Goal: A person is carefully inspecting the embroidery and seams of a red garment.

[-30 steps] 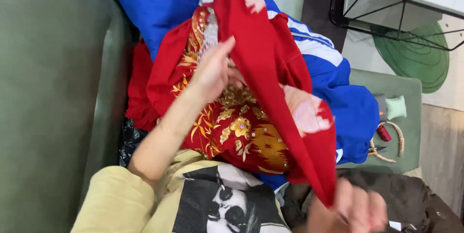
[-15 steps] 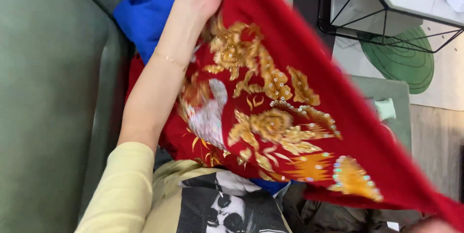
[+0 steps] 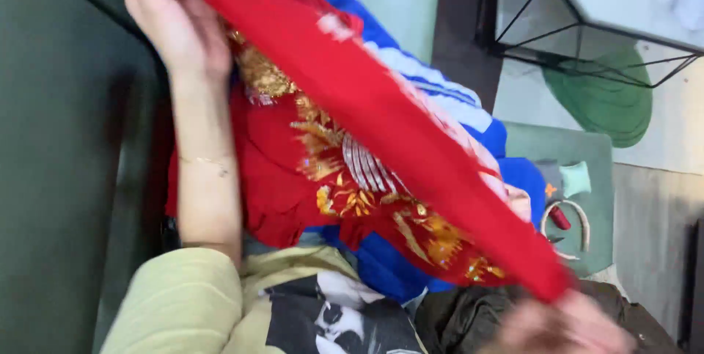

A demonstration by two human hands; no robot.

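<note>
Left hand [image 3: 172,20] is up at far left, fingers closed on one end of the red cloth [image 3: 381,119]. Right hand [image 3: 565,325] is at near right, blurred, and seems clamped on the other end; can't see the fingers well enough to be sure of the exact hold.

Red cloth is pulled taut between the two hands as a diagonal band, far left to near right. Looks doubled over along its length: the plain red side faces up along the band, and the gold embroidered side hangs below it toward the left.

Under it: blue jacket [image 3: 440,90] with white stripes, lying on the green couch [image 3: 66,200]. Near edge has a pale yellow sleeve [image 3: 176,303] and a black-and-white printed shirt [image 3: 337,317], plus a dark garment [image 3: 469,310] at near right.

Right side: green stool [image 3: 579,148] carrying small items, including a pale cup [image 3: 576,178] and a ring-shaped thing [image 3: 568,222]. Black wire-frame bench [image 3: 587,38] at far right, green round mat [image 3: 609,101] under it.

Progress, my read: one lengthwise fold is in, cloth is lifted clear of the pile. Cross folds and setting it down aren't done. Blue jacket and the other clothes look unfolded.
</note>
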